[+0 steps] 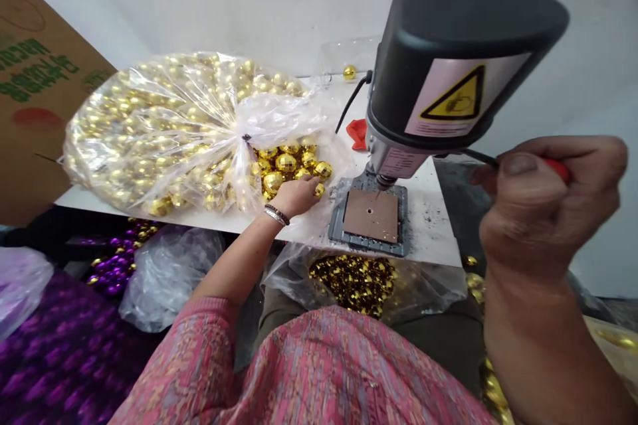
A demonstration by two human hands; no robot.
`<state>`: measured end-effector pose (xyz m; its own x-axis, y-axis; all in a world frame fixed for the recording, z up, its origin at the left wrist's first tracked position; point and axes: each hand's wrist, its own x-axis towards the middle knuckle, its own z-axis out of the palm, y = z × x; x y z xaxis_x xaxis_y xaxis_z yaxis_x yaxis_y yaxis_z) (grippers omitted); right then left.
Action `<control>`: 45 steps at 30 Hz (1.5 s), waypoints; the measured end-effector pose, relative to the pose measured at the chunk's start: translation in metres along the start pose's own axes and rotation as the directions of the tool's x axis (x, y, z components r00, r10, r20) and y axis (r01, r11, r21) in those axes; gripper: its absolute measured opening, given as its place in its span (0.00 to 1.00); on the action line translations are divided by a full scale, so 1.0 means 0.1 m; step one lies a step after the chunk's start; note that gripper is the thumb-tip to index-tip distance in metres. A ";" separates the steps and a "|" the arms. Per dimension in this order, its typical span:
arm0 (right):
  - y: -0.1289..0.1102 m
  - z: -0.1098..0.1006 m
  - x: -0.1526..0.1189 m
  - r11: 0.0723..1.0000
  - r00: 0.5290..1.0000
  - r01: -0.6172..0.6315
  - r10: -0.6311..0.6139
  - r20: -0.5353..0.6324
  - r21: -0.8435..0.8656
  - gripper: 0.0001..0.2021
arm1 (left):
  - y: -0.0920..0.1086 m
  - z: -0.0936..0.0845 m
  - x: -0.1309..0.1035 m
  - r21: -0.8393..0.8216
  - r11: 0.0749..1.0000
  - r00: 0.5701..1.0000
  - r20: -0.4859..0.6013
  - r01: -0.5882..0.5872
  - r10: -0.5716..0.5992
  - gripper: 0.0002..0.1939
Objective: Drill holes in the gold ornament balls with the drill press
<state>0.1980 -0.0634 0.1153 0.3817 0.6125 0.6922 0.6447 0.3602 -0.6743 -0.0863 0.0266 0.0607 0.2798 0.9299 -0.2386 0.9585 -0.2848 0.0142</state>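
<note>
A black and grey drill press (438, 73) stands on the white table, its thin bit above a brown square plate (371, 214) with a small hole in it. My right hand (535, 202) is wrapped round the press's red-ended lever (557, 171) at the right. At the mouth of a large clear bag, my left hand (298, 195) reaches into a pile of shiny gold balls (286, 163), fingers closed on a gold ball (319, 190) at its fingertips. The clear bag (164, 126), full of gold balls, spreads over the left of the table.
An open bag of gold balls (356, 282) lies on my lap below the table edge. Purple balls (112, 271) and a crumpled clear bag (169, 275) are at lower left. A cardboard box (37, 93) stands far left. Behind the pile are a red scrap (357, 134) and a lone ball (349, 72).
</note>
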 end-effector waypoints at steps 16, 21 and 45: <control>-0.08 0.00 0.07 0.995 0.995 0.095 -0.096 0.024 0.016 0.14 | 0.25 0.56 -0.58 -0.993 0.068 0.995 -0.090 -0.094 0.050 0.37; -0.09 -0.01 0.08 0.990 0.990 0.130 -0.133 0.047 0.053 0.10 | 0.49 0.77 -0.57 -0.950 -0.290 0.986 0.069 0.112 0.155 0.34; -0.36 0.38 1.16 0.976 0.980 -0.195 0.190 0.062 0.093 0.23 | 0.85 0.33 -0.10 -0.996 0.055 0.983 0.065 0.076 -0.169 0.18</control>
<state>0.1939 0.0215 0.2096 0.4554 0.7123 0.5341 0.4932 0.2976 -0.8174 -0.0099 -0.0147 0.0325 0.1094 0.9475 -0.3004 0.1286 0.2862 0.9495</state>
